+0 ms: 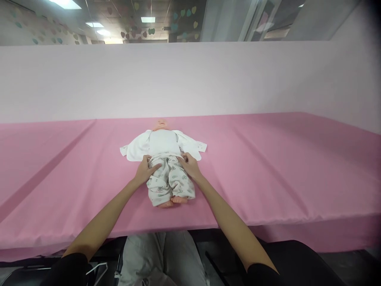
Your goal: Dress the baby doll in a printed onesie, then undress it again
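Observation:
A baby doll (162, 125) lies on its back, its feet toward me. It wears white-patterned pants (160, 180), and a white top (163, 142) covers its torso. A white open jacket (138, 146) with spread sleeves lies under and beside the torso. My left hand (145, 170) is closed on the left edge of the pants at the waistband, its thumb lying over the front. On the opposite side, my right hand (190, 165) pinches the waistband between thumb and fingers. Both bare feet of the doll stick out below the pant legs.
A pink cloth (268, 171) with folds covers the table, its front edge just before my lap. Behind it stands a white partition (178, 79). A black chair (297, 262) is at the lower right.

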The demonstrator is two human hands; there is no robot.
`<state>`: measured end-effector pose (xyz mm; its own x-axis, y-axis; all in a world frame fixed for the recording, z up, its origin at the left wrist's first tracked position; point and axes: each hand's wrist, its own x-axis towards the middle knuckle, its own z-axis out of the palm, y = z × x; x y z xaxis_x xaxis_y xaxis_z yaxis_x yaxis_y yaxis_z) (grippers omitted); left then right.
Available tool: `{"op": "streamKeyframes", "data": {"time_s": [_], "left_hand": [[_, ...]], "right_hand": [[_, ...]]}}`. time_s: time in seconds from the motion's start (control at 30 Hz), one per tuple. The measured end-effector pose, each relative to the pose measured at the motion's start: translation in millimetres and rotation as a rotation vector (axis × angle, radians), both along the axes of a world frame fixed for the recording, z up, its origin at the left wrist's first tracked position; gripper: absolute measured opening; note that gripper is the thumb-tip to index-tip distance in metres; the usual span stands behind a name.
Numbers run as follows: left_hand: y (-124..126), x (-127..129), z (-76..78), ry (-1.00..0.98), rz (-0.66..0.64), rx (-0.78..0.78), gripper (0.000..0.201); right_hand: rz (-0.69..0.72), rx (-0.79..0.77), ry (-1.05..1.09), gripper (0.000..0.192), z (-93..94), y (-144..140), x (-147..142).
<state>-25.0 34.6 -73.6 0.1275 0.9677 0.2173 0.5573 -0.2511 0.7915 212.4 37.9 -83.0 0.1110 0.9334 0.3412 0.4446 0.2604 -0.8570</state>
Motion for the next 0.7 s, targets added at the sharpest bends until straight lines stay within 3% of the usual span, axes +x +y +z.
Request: {"op": "streamKeyframes", "data": {"time_s": [0.23,0.37,0.57,0.7], "left_hand": [[-4.9,0.3,5.7,-0.013,-0.078,0.035,0.041],[-4.6,-0.5,4.8,0.08,-0.143,0.146,0.041],[-0.9,-5.7,-1.5,0.321,-0.113,0.407,0.039],[-2.3,-7.1,0.0,0.323,-0.107,0.508,0.029]], "right_hand": [[0.039,0.099,0.041,0.032,5.7,-1.9,-3.6],[0.07,0.114,0.086,0.03,6.5,-4.9,-7.1],[0.09,0.089,0.172,0.028,6.6,-9.2,-13.0],[0.095,0.086,0.21,0.027,7.1,-9.7,-15.0]]}}
